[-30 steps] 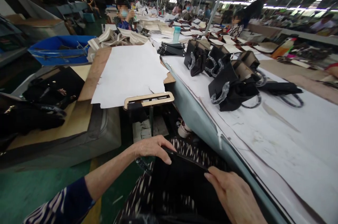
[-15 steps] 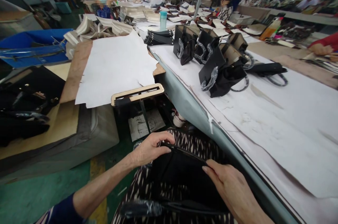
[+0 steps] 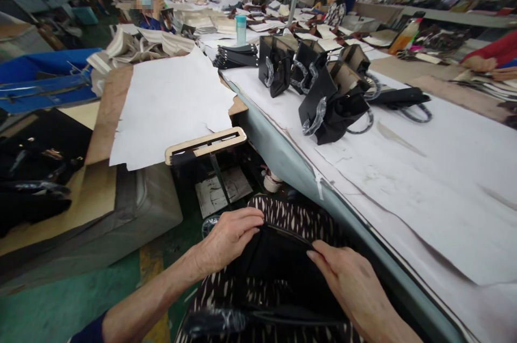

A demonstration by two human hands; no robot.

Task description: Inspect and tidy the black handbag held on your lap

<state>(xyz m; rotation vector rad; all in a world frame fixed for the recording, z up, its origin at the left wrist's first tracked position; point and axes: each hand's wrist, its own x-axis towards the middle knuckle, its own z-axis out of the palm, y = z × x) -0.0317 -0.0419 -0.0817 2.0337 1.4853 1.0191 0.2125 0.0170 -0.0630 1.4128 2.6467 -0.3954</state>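
Left hand slid along bag rim (right opposite).

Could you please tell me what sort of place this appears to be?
It looks like a handbag factory workshop: black handbags stand on a long white-covered worktable, and rows of workers sit at benches piled with cut pieces.

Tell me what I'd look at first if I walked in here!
You'd probably spot the black bag first, held open at the bottom of the view by the person's left hand and right hand. Up to the right, black handbags with plastic-wrapped handles stand on a long white-covered table. To the left, a big white sheet lies on a brown board.
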